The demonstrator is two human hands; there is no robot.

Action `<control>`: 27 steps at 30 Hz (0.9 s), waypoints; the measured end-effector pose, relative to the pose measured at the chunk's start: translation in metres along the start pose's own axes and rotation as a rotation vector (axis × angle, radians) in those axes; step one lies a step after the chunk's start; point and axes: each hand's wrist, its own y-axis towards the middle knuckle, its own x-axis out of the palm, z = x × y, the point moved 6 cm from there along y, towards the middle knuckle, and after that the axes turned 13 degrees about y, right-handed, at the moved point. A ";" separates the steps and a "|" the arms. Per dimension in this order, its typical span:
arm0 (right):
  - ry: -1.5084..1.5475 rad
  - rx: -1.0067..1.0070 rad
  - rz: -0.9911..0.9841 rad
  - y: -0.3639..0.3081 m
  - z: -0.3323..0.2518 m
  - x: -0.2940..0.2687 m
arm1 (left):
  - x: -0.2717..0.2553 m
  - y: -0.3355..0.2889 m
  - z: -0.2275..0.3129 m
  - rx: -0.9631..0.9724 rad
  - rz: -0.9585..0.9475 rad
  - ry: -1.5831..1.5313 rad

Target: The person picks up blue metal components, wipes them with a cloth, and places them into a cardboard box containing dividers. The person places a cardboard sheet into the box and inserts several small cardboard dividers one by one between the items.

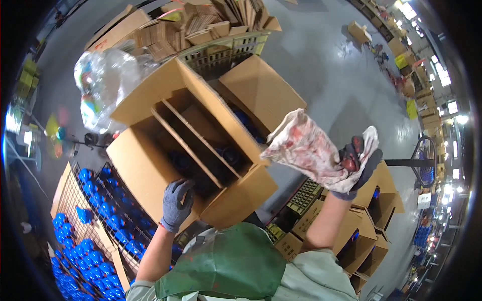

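A large open cardboard box (135, 158) stands before me, with two upright cardboard dividers (186, 145) running through it. Dark bluish round items (230, 154) lie deep in its compartments, mostly in shadow. At the box's near left edge is my left hand (176, 204) in a grey glove, fingers loosely bent and nothing seen in them. Whether it touches the cardboard I cannot tell. Out to the right, my gloved right hand (362, 168) is closed on a white rag (306, 145) with red stains, which hangs spread toward the box.
Blue rounded parts (83, 258) fill wire-mesh racks at the lower left. Behind the box are clear plastic wrap (103, 83) and a crate (226, 52) of flattened cardboard. Another carton (263, 88) adjoins the box; open cartons (369, 236) stand at the lower right.
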 end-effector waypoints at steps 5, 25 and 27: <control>-0.093 0.197 -0.174 0.085 0.085 -0.043 | 0.056 -0.002 -0.010 0.031 -0.202 0.413; -1.384 0.025 -1.071 0.138 0.630 0.060 | 0.078 0.013 -0.023 -0.100 -0.478 0.558; -1.265 0.046 -0.970 0.140 0.638 0.058 | 0.077 0.015 -0.026 -0.085 -0.462 0.527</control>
